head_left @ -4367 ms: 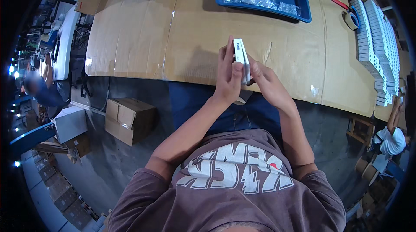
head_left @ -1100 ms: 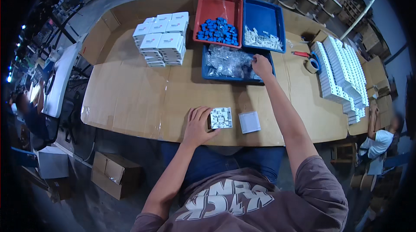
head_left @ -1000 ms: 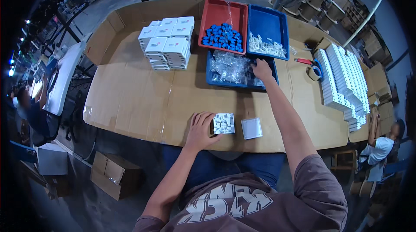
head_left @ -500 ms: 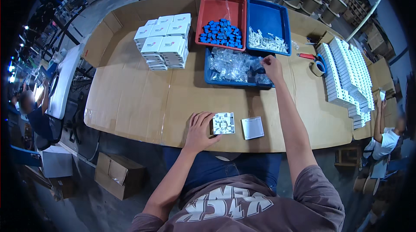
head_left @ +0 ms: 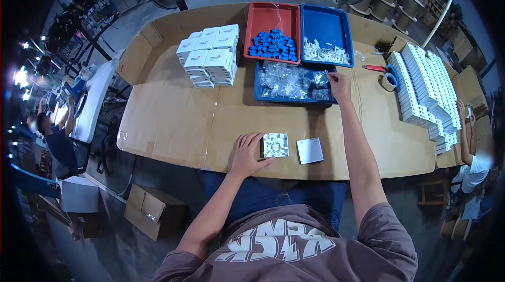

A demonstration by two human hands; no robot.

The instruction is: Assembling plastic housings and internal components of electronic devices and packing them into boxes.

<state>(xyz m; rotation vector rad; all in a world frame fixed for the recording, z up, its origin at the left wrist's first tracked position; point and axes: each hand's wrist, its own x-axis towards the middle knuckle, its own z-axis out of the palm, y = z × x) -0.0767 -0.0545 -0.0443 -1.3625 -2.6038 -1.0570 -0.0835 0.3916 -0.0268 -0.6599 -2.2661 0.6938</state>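
Note:
My left hand (head_left: 247, 150) rests on the cardboard-covered table (head_left: 173, 119), its fingers against the left side of a white square switch body (head_left: 275, 145) that lies back side up. Just right of it lies a plain white square cover plate (head_left: 310, 150). My right arm stretches forward, and my right hand (head_left: 340, 84) sits at the right end of a blue tray (head_left: 294, 98) full of small clear plastic bags (head_left: 289, 79), fingers pinching at a bag near the tray's corner.
Behind are a red tray (head_left: 273, 19) of blue parts and a blue tray (head_left: 329, 21) of white parts. Stacked white boxes (head_left: 210, 56) stand far left; rows of white boxes (head_left: 423, 90) line the right edge. Tape roll (head_left: 389, 81) and red cutter (head_left: 374, 68). Other people sit at both sides.
The switch was held in both hands earlier; now it lies on the table under my left hand. My right hand has shifted rightward along the bag tray to its right end.

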